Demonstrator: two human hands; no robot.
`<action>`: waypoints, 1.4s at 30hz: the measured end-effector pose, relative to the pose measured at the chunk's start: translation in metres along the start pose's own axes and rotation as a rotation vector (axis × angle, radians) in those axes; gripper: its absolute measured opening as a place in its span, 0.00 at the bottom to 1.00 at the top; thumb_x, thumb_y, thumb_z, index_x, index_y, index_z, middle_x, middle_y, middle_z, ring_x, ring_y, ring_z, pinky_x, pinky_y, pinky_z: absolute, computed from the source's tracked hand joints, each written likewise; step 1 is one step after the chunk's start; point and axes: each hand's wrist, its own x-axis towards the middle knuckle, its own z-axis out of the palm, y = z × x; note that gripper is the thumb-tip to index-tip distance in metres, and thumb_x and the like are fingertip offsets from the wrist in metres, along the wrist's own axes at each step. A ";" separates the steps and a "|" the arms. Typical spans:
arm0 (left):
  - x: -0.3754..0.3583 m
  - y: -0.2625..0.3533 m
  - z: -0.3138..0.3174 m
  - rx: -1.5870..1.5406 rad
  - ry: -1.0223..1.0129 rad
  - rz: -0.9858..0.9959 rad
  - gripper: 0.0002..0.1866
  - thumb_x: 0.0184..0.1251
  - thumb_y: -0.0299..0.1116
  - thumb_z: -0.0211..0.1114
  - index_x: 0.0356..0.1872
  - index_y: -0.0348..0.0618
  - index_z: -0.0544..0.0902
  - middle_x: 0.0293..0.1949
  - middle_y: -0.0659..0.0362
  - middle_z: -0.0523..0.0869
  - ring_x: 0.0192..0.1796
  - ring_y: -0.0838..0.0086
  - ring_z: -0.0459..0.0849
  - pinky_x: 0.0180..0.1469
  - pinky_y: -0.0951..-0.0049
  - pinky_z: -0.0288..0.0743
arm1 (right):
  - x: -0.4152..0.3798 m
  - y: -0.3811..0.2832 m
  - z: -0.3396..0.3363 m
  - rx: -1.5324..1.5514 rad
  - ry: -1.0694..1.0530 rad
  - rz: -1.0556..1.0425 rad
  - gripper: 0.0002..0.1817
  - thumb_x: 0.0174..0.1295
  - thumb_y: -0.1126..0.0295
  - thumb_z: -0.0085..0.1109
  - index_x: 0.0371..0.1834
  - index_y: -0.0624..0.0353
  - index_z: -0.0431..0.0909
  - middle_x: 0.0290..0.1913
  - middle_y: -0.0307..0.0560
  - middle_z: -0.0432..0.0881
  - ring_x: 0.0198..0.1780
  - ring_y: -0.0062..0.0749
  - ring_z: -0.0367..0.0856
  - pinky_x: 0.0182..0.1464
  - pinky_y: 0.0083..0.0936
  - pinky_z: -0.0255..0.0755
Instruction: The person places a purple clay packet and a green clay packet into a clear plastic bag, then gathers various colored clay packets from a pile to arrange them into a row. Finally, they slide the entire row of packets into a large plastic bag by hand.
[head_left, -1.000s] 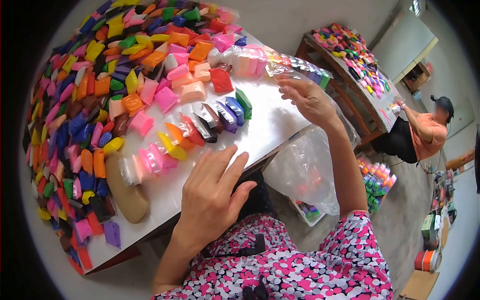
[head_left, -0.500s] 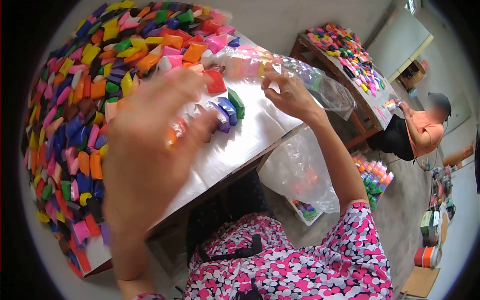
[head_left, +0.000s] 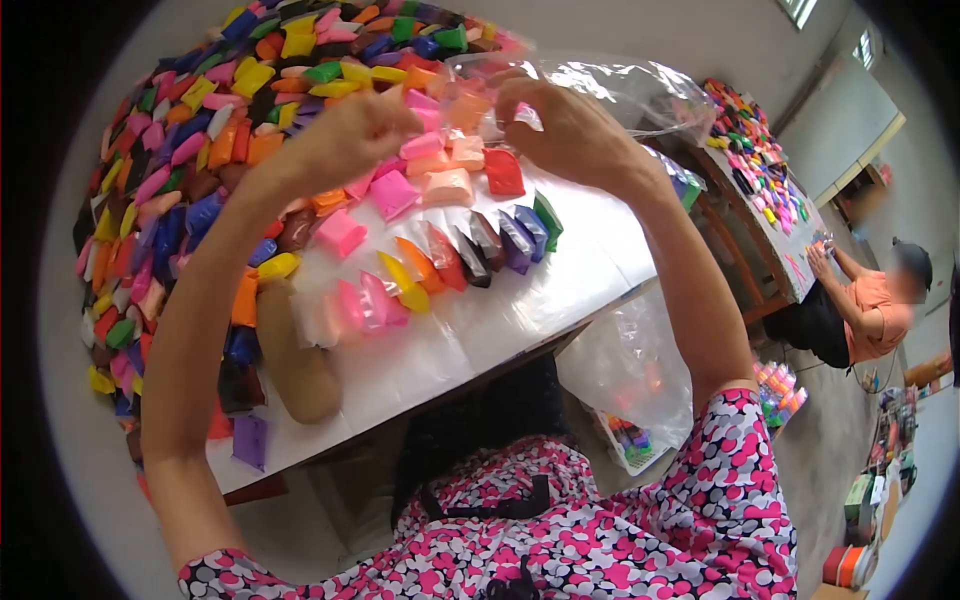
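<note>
My left hand (head_left: 355, 135) is over the pile, its fingers curled together; I cannot make out what is in them. Opposite it, my right hand (head_left: 570, 125) has bent fingers closed on a clear plastic bag (head_left: 640, 88) that stretches back and to the right. Below the hands, a slanting row of small colored packets lies on the white tabletop (head_left: 450, 345), from a green packet (head_left: 547, 220) through an orange packet (head_left: 418, 265) and a yellow packet (head_left: 403, 285) to a pink packet (head_left: 380, 302). A red packet (head_left: 503, 172) lies near my right hand.
A large heap of colored packets (head_left: 150, 220) covers the table's left and back. A blurred tan elongated shape (head_left: 300, 360) lies near the front edge. Below hangs a clear bag (head_left: 630, 350) over a white basket (head_left: 640, 455). At another table (head_left: 755, 215) a person (head_left: 870, 310) sits working.
My left hand has moved back and up, away from the camera, uncovering the row of packets. My right hand has stayed at the clear bag, shifting slightly. The view has shifted.
</note>
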 end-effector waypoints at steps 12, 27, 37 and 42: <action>-0.003 -0.086 0.074 0.564 0.036 0.552 0.21 0.77 0.44 0.50 0.67 0.56 0.74 0.72 0.54 0.67 0.77 0.57 0.57 0.76 0.45 0.45 | 0.029 -0.031 0.019 0.081 -0.337 -0.118 0.10 0.60 0.72 0.55 0.42 0.64 0.80 0.47 0.51 0.83 0.50 0.41 0.81 0.55 0.34 0.74; 0.014 -0.130 0.062 0.885 0.237 0.605 0.31 0.66 0.42 0.55 0.72 0.66 0.65 0.77 0.65 0.57 0.81 0.68 0.47 0.80 0.51 0.30 | 0.056 -0.061 0.092 0.143 -0.720 -0.259 0.06 0.55 0.74 0.56 0.32 0.63 0.80 0.36 0.53 0.83 0.44 0.43 0.82 0.47 0.35 0.75; -0.002 -0.099 0.023 0.106 0.067 0.311 0.25 0.73 0.31 0.55 0.71 0.56 0.70 0.63 0.60 0.79 0.75 0.68 0.63 0.77 0.56 0.46 | 0.065 -0.069 0.128 0.117 -0.767 -0.226 0.10 0.57 0.66 0.60 0.35 0.62 0.83 0.38 0.53 0.83 0.43 0.45 0.82 0.47 0.37 0.75; -0.061 -0.057 -0.019 -0.363 0.220 0.151 0.29 0.69 0.33 0.62 0.71 0.50 0.69 0.56 0.57 0.82 0.62 0.74 0.75 0.66 0.69 0.66 | 0.076 -0.070 0.139 0.088 -0.802 -0.127 0.12 0.57 0.65 0.60 0.37 0.62 0.83 0.39 0.52 0.84 0.44 0.44 0.83 0.47 0.38 0.75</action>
